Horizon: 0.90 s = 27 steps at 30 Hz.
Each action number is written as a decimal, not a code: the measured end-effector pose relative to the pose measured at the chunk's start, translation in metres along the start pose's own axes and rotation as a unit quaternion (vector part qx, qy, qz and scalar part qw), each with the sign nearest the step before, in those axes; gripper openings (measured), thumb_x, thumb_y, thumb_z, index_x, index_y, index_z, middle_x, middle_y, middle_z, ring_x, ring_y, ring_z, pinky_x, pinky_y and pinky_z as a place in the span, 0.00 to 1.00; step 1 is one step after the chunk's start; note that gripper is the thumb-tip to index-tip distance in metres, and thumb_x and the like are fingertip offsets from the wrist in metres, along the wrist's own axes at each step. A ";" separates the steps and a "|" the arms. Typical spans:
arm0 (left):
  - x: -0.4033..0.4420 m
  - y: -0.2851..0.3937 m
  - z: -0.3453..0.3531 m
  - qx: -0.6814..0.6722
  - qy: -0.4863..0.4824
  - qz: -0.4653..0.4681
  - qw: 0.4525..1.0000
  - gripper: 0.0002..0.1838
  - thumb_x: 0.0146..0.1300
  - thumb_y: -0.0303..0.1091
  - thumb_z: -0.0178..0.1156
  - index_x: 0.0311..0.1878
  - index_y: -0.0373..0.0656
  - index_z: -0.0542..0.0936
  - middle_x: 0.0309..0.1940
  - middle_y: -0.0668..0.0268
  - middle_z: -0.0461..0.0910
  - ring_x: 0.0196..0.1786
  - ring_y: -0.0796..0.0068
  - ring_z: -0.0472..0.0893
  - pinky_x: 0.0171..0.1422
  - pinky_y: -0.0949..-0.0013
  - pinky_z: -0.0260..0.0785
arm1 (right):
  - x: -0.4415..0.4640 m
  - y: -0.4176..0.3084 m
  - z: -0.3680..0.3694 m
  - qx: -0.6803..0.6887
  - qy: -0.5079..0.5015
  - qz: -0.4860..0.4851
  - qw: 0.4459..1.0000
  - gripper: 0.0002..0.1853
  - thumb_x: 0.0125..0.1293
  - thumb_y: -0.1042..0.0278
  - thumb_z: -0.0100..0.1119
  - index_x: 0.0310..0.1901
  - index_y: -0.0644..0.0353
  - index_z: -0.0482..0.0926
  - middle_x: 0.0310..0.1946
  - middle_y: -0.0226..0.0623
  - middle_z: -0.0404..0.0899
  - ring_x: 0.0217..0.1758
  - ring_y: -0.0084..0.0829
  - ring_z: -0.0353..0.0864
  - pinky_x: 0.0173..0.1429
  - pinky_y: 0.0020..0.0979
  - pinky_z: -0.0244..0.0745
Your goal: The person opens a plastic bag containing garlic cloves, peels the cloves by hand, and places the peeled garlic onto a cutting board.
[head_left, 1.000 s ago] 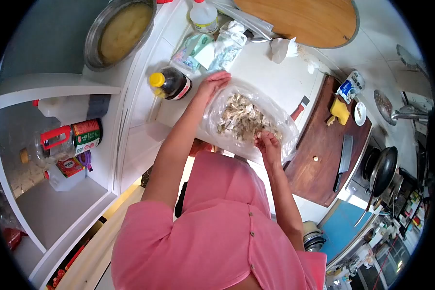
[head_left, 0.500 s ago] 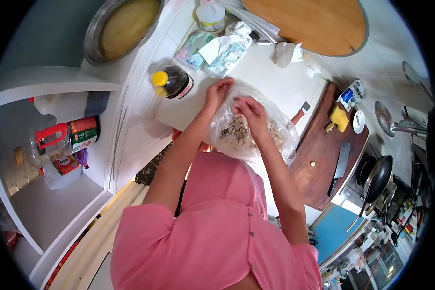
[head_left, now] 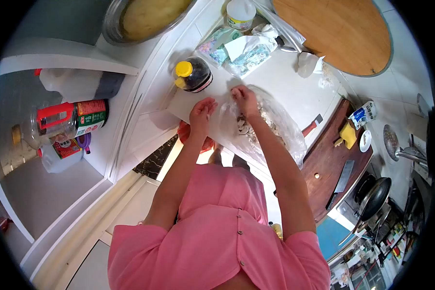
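A clear plastic bag (head_left: 290, 140) lies on the white counter, filled with pale and dark chopped pieces (head_left: 266, 116). My right hand (head_left: 246, 100) is at the bag's upper left side, over its rim. Its fingers are bunched together, and what they hold, if anything, is hidden. To the left of the bag, apart from it, my left hand (head_left: 203, 113) hovers by the counter's front edge. Its palm is partly turned up, with the fingers loosely bent and nothing clearly visible in them. A red plastic item (head_left: 184, 130) shows below that hand.
A dark bottle with a yellow cap (head_left: 193, 75) stands left of the bag, near a tissue pack (head_left: 249, 53). On the right, a cleaver (head_left: 344, 176) lies on a brown board (head_left: 319, 164), with a yellow cloth (head_left: 347, 134) behind. A red-handled tool (head_left: 312, 125) lies beside the bag.
My left hand has left the bag's rim and moved down and left. My right hand has come out from over the chopped pieces to the bag's upper left side. The view has shifted.
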State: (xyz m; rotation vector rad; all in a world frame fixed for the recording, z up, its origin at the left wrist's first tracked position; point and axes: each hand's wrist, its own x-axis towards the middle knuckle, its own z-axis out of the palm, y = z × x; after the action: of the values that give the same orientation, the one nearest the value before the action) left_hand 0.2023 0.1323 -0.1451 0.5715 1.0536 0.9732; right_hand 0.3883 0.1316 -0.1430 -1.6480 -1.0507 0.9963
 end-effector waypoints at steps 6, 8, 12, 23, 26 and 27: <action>0.000 0.013 0.013 0.145 -0.025 -0.151 0.977 0.12 0.68 0.34 0.54 0.50 0.41 0.79 0.35 0.69 0.80 0.31 0.75 0.78 0.34 0.73 0.70 | -0.049 -0.081 -0.058 0.263 0.046 0.124 0.956 0.12 0.72 0.65 0.50 0.42 0.65 0.79 0.31 0.27 0.77 0.33 0.18 0.74 0.43 0.21 0.70; -0.004 0.005 0.034 0.279 -0.067 -0.082 0.954 0.13 0.64 0.37 0.59 0.48 0.42 0.80 0.33 0.68 0.80 0.28 0.72 0.77 0.31 0.69 0.70 | -0.077 -0.079 -0.076 0.299 0.084 0.119 0.943 0.12 0.72 0.64 0.50 0.43 0.65 0.78 0.31 0.28 0.76 0.33 0.19 0.74 0.43 0.21 0.70; -0.047 0.017 0.086 0.481 -0.218 0.142 0.837 0.17 0.57 0.37 0.64 0.50 0.44 0.79 0.33 0.62 0.79 0.28 0.64 0.78 0.33 0.63 0.70 | -0.127 -0.059 -0.102 0.324 0.113 0.144 0.928 0.12 0.71 0.64 0.50 0.44 0.65 0.77 0.31 0.29 0.76 0.33 0.19 0.74 0.42 0.21 0.71; -0.084 -0.023 0.095 0.553 -0.312 0.221 0.740 0.19 0.55 0.36 0.61 0.52 0.44 0.77 0.36 0.59 0.78 0.35 0.56 0.78 0.38 0.58 0.71 | -0.165 -0.025 -0.099 0.366 0.147 0.177 0.902 0.12 0.71 0.63 0.51 0.43 0.64 0.77 0.31 0.28 0.77 0.32 0.19 0.74 0.41 0.20 0.70; -0.089 -0.008 0.098 0.548 -0.349 0.224 0.727 0.19 0.55 0.35 0.61 0.51 0.45 0.77 0.36 0.60 0.77 0.35 0.57 0.78 0.37 0.58 0.71 | -0.164 -0.025 -0.097 0.375 0.148 0.178 0.898 0.12 0.71 0.63 0.51 0.43 0.64 0.77 0.32 0.28 0.77 0.31 0.19 0.73 0.40 0.20 0.70; -0.093 -0.001 0.101 0.543 -0.365 0.227 0.721 0.18 0.55 0.34 0.61 0.51 0.45 0.78 0.36 0.60 0.77 0.35 0.57 0.79 0.36 0.58 0.71 | -0.164 -0.025 -0.097 0.377 0.151 0.179 0.896 0.12 0.71 0.64 0.51 0.43 0.64 0.77 0.32 0.28 0.77 0.31 0.19 0.73 0.40 0.20 0.70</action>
State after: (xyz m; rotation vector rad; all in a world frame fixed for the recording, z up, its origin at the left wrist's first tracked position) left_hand 0.2801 0.0552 -0.0622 2.0859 0.6464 0.3140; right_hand 0.4223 -0.0427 -0.0693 -1.2802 -0.0937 1.1422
